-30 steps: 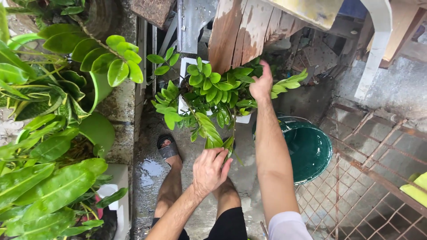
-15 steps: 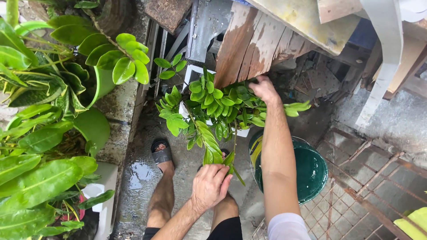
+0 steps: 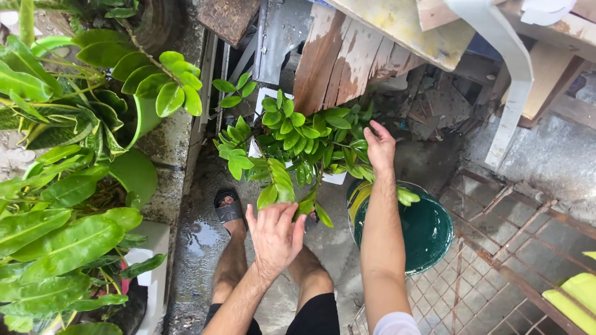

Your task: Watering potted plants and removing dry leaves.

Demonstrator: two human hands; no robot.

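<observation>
Big-leaved plants (image 3: 68,205) crowd the left ledge. The left hand (image 3: 273,234) hangs open under a drooping frond, fingers spread. The potted plant (image 3: 298,139) in its white pot (image 3: 335,178) stands on wet concrete; stems look springy yet snappable, so the pot rim seems safer. The right hand (image 3: 380,147) lies open among the leaves, above the green bucket (image 3: 428,229).

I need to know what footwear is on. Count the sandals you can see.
2. One black sandal is on the wet concrete, left of the left hand. The other sandal barely shows, mostly hidden behind that hand and the potted plant's hanging leaves.
</observation>
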